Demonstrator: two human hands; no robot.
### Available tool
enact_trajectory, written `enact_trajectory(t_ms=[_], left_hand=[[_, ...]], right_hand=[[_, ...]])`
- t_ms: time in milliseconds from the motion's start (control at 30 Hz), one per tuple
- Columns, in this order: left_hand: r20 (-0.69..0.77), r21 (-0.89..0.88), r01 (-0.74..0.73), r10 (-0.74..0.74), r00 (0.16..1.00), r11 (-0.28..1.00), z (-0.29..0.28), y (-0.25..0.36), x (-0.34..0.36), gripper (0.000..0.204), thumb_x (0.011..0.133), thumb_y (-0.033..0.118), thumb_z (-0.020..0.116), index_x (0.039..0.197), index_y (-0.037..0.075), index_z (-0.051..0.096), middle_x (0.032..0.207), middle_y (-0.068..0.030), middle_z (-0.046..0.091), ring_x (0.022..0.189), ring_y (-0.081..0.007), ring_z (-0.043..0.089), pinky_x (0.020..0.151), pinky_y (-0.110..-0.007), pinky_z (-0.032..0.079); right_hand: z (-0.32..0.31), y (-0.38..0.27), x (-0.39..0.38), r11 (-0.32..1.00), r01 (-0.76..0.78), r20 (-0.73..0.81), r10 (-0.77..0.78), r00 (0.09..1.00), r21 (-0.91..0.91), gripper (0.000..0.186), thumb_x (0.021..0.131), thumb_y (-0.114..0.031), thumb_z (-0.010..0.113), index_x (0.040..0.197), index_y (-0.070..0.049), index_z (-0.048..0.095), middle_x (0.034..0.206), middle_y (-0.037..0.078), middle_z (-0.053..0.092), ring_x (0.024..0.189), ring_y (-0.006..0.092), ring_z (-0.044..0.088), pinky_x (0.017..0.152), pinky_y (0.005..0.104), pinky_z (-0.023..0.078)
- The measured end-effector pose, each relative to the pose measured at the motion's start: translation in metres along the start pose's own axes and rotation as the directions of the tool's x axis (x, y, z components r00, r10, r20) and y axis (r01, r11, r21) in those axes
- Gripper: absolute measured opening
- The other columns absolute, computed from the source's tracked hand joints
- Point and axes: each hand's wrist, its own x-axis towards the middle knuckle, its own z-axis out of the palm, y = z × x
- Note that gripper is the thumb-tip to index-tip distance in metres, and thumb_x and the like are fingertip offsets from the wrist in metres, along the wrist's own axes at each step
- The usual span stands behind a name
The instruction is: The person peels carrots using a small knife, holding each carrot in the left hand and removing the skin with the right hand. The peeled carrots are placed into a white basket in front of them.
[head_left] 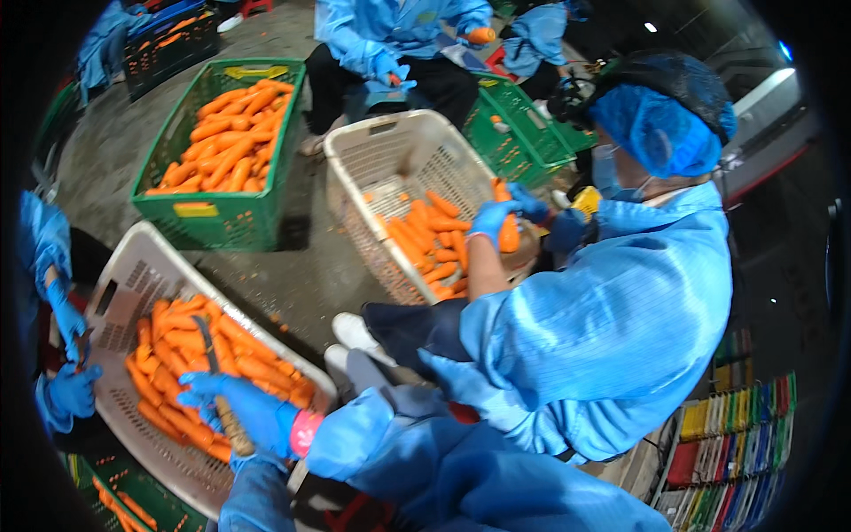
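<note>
In the lower middle, my right hand (244,403), in a blue glove with a pink cuff, grips a curved dark-bladed knife (206,332) with a pale handle. The knife is over a pale plastic crate (124,284) heaped with orange carrots (164,377). My left forearm (253,496) comes up from the lower edge in a blue sleeve; its hand is hard to separate from my right glove and the handle, so its fingers are unclear.
A co-worker (585,310) sits close at right, handling carrots over a second pale crate (355,151). Others (390,27) sit ahead and at left (53,248). Green crates (204,213) hold carrots. A colourful stacked rack (727,443) stands lower right.
</note>
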Motion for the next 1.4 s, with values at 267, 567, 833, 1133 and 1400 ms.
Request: enact_trajectory(t_ms=[267, 567, 833, 1133, 1400], left_hand=[[0.028, 0.045, 0.077, -0.078, 0.997, 0.996, -0.002, -0.018, -0.022, 0.045, 0.087, 0.046, 0.051, 0.116, 0.012, 0.059, 0.104, -0.0108, 0.064, 0.094, -0.0301, 0.061, 0.081, -0.038, 0.047], [0.061, 0.016, 0.101, -0.102, 0.993, 0.995, -0.002, -0.023, -0.038, 0.046, 0.087, 0.047, 0.052, 0.116, 0.012, 0.058, 0.100, -0.0104, 0.065, 0.090, -0.0290, 0.062, 0.077, -0.038, 0.048], [0.046, -0.064, 0.136, -0.133, 0.990, 0.989, -0.013, -0.026, -0.068, 0.047, 0.087, 0.048, 0.053, 0.116, 0.012, 0.057, 0.097, -0.0100, 0.065, 0.086, -0.0280, 0.062, 0.072, -0.038, 0.049], [0.061, -0.543, 0.184, -0.180, 0.982, 0.819, -0.025, 0.021, -0.161, 0.048, 0.086, 0.049, 0.054, 0.117, 0.012, 0.056, 0.093, -0.0095, 0.065, 0.082, -0.0269, 0.063, 0.067, -0.038, 0.050], [0.085, -0.992, 0.085, -0.009, 0.996, 0.098, -0.037, 0.031, -0.291, 0.054, 0.087, 0.051, 0.054, 0.117, 0.007, 0.055, 0.091, -0.0123, 0.065, 0.072, -0.0222, 0.063, 0.056, -0.034, 0.050]], right_hand=[[0.018, 0.000, -0.016, 0.995, -0.088, -0.044, 0.085, 0.995, -0.051, 0.041, 0.085, -0.033, 0.062, 0.117, -0.007, 0.057, 0.097, 0.006, 0.064, 0.076, 0.0085, 0.053, 0.063, 0.0194, 0.041], [0.019, -0.010, -0.020, 0.994, -0.084, -0.010, 0.083, 0.996, -0.069, 0.045, 0.087, -0.032, 0.060, 0.122, -0.004, 0.054, 0.099, 0.005, 0.062, 0.095, 0.0123, 0.058, 0.071, 0.0204, 0.044], [0.013, -0.008, -0.017, 0.997, -0.077, 0.036, 0.078, 0.996, -0.033, 0.047, 0.088, -0.032, 0.059, 0.124, -0.001, 0.052, 0.103, 0.008, 0.062, 0.084, 0.0115, 0.058, 0.068, 0.0210, 0.046], [0.021, 0.009, 0.014, 0.997, -0.045, 0.183, 0.056, 0.982, -0.067, 0.035, 0.088, -0.029, 0.059, 0.112, -0.004, 0.057, 0.095, 0.007, 0.064, 0.063, 0.0096, 0.052, 0.056, 0.0224, 0.044], [0.036, -0.034, -0.008, 0.978, 0.113, 0.212, -0.074, 0.974, -0.176, 0.031, 0.086, -0.026, 0.061, 0.111, -0.008, 0.058, 0.088, 0.002, 0.062, 0.055, 0.0056, 0.047, 0.046, 0.0198, 0.037]])
